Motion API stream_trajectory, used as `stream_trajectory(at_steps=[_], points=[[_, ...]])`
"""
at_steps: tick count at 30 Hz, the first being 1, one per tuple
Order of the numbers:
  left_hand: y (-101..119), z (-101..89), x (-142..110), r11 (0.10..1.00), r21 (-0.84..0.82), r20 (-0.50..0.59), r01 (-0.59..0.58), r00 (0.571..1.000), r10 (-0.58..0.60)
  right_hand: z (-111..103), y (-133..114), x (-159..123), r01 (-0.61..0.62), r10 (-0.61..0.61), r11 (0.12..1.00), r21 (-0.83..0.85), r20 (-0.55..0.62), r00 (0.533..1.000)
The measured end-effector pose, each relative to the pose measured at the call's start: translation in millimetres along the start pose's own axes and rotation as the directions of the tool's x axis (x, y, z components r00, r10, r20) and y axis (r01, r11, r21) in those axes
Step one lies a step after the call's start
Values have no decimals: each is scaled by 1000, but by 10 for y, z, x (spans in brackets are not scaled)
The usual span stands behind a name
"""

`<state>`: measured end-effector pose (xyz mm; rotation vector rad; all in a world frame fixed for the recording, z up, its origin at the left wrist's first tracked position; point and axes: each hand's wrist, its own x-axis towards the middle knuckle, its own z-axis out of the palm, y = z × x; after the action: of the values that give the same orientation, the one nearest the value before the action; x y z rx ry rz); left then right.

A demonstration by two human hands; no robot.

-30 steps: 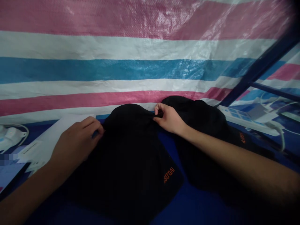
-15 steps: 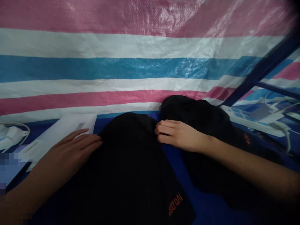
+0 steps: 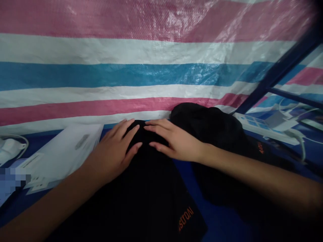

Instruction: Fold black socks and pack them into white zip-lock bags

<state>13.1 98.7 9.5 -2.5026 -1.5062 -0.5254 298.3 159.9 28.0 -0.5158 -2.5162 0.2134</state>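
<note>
A black cloth item [image 3: 148, 181] with orange lettering near its lower right corner lies in front of me on a dark blue surface [image 3: 222, 218]. Dark folds hide its full shape. My left hand [image 3: 118, 148] rests on its upper left edge, fingers spread and pointing up and right. From the right, my right hand [image 3: 174, 139] lies on the upper right part with its fingers apart. Both sets of fingertips nearly meet over the rounded far end of the cloth. Neither hand grips anything visible.
Another black cloth bundle [image 3: 207, 124] with orange lettering lies to the right. Beyond it stands a white power strip [image 3: 262, 127] with cables. White papers [image 3: 68, 151] and a white plug-like device [image 3: 10, 149] are at left. A striped plastic sheet [image 3: 126, 74] hangs behind, beside a dark blue frame bar [image 3: 280, 74].
My left hand has moved right and up onto the cloth's far end. My right hand has shifted slightly left, and its curled fingers have spread.
</note>
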Motion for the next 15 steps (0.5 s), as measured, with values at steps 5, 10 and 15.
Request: stream_trajectory(at_steps=[5,10,15], points=[[-76,361,-103,996,19,164,88,982,-90,247,98,-161,-108,114,993,-36,247,962],[-152,366,-226,987,33,183,156,970,-159,229,142,-250,-190,191,981,-33,301,934],[-197,356,-226,988,31,200,152,967,-155,204,147,-256,-230,239,971,-66,317,918]])
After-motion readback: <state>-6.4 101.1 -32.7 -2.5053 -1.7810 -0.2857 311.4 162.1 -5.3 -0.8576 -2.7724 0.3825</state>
